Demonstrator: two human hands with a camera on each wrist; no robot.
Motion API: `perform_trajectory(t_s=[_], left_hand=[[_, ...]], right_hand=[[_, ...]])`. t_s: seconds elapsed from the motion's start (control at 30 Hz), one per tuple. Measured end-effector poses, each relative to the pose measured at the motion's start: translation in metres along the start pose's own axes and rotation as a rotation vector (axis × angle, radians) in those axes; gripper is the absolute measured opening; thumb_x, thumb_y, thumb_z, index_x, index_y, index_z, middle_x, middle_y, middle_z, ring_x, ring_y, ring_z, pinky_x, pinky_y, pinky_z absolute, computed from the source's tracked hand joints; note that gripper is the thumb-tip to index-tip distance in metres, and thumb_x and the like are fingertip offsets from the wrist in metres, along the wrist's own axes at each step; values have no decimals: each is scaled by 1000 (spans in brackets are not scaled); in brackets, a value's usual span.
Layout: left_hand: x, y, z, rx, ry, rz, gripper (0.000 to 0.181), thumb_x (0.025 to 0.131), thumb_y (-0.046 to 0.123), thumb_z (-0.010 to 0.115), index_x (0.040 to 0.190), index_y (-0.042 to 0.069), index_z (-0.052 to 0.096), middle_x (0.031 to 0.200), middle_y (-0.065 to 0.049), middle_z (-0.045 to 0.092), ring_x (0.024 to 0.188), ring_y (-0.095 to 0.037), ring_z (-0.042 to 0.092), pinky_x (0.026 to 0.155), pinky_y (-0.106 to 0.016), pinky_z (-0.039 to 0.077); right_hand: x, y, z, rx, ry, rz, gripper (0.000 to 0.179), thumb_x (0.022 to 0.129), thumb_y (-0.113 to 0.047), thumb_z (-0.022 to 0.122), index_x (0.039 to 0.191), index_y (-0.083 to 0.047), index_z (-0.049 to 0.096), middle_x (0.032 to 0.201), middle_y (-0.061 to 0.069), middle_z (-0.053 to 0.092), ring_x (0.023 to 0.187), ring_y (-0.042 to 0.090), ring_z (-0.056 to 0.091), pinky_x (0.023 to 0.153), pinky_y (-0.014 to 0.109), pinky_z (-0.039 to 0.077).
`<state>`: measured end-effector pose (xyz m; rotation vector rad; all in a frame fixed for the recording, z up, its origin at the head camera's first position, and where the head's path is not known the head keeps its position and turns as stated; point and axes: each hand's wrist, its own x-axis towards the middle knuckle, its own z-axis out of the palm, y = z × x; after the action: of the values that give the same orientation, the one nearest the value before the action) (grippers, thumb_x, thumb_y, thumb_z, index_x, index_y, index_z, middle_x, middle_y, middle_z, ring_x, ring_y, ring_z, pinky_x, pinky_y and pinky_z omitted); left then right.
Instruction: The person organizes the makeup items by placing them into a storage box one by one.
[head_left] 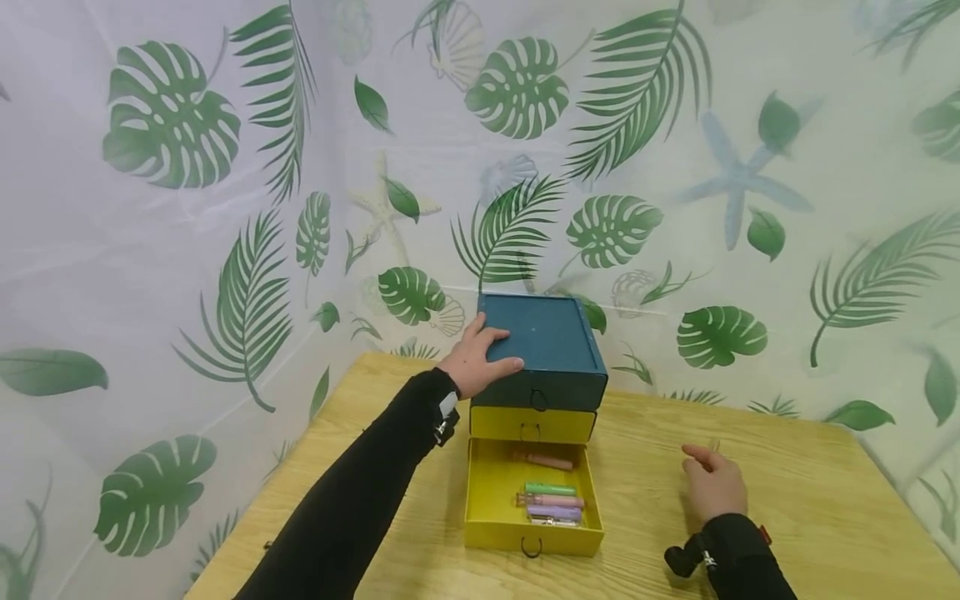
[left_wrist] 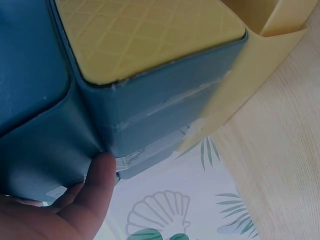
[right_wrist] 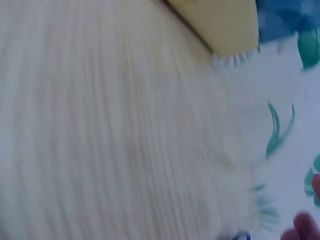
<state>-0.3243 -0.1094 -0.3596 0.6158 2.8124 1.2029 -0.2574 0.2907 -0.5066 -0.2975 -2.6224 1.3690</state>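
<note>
A small drawer unit (head_left: 538,333) with a dark blue top stands on the table. My left hand (head_left: 480,360) rests on its top left edge, fingers spread. In the left wrist view, that hand's fingers (left_wrist: 100,190) lie against the blue casing (left_wrist: 160,100). The bottom yellow drawer (head_left: 491,500) is pulled out. Inside it lie several small tubes, among them a green tube (head_left: 550,489), a pink tube (head_left: 555,501) and a purple tube (head_left: 553,512). Another pink tube (head_left: 546,461) lies farther back. To the right of the unit, my right hand (head_left: 716,483) hovers above the table with loosely bent fingers, holding nothing visible.
Above the pulled-out drawer is a pushed-in yellow drawer (head_left: 502,423) with a small dark ring pull. The wooden table (head_left: 652,500) extends to both sides. A leaf-patterned sheet (head_left: 525,233) hangs directly behind the unit and along the left.
</note>
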Motion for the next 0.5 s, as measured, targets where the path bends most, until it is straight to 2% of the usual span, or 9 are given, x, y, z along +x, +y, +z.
perform_trajectory(t_s=[0.03, 0.07, 0.13, 0.17, 0.23, 0.27, 0.3, 0.37, 0.5], left_hand=[[0, 1, 0, -1, -1, -1, 69, 101, 48, 61, 157, 15, 39, 170, -12, -4, 153, -37, 12, 122, -51, 33], [0, 1, 0, -2, 0, -1, 69, 101, 48, 62, 157, 16, 39, 170, -12, -4, 153, -38, 12, 122, -51, 33], [0, 2, 1, -3, 0, -5, 69, 101, 48, 62, 157, 16, 39, 170, -12, -4, 153, -38, 12, 122, -51, 33], [0, 1, 1, -3, 0, -9, 69, 101, 49, 62, 157, 17, 39, 170, -11, -4, 154, -37, 12, 122, -50, 33], [0, 1, 1, -3, -1, -15, 69, 101, 49, 61, 158, 17, 38, 170, -11, -5, 154, -36, 11, 122, -49, 32], [0, 0, 2, -2, -3, -15, 69, 101, 49, 61, 158, 17, 38, 170, -10, -5, 154, -36, 11, 123, -48, 32], [0, 0, 2, -2, -5, -15, 69, 101, 49, 61, 158, 18, 38, 170, -10, -5, 154, -36, 10, 123, -48, 32], [0, -1, 2, -5, -9, -14, 69, 101, 49, 61, 158, 17, 38, 170, -10, -5, 154, -35, 9, 123, -48, 31], [0, -1, 2, -7, -1, -10, 68, 101, 47, 62, 158, 17, 38, 170, -11, -5, 154, -36, 9, 123, -49, 31]], right_hand=[[2, 4, -4, -3, 38, 25, 46, 108, -25, 40, 145, -1, 53, 142, 32, 47, 68, 29, 53, 54, 34, 44], [4, 7, -7, -3, 72, 53, 48, 107, -26, 41, 147, -2, 53, 145, 33, 43, 72, 32, 55, 54, 35, 44], [8, 14, -13, -5, 100, 101, 51, 106, -28, 41, 150, -5, 50, 154, 35, 31, 87, 39, 58, 66, 43, 55], [11, 18, -15, -20, 92, 127, 54, 106, -32, 42, 152, -5, 47, 158, 36, 22, 106, 46, 56, 80, 52, 56], [15, 23, -19, -67, 52, 173, 58, 104, -35, 41, 155, -6, 43, 158, 37, 15, 136, 58, 25, 105, 70, 39], [17, 25, -22, -102, 14, 182, 61, 104, -36, 40, 156, -4, 40, 158, 39, 14, 143, 60, 8, 111, 76, 26], [19, 27, -24, -139, -21, 179, 62, 104, -37, 39, 155, -3, 39, 157, 40, 16, 142, 60, 10, 113, 77, 22], [22, 28, -28, -209, -110, 161, 67, 104, -42, 37, 156, 0, 35, 155, 42, 18, 140, 63, 14, 112, 77, 25], [26, 26, -32, -332, -234, 32, 68, 106, -43, 35, 153, 7, 36, 149, 42, 30, 134, 64, 27, 110, 75, 31]])
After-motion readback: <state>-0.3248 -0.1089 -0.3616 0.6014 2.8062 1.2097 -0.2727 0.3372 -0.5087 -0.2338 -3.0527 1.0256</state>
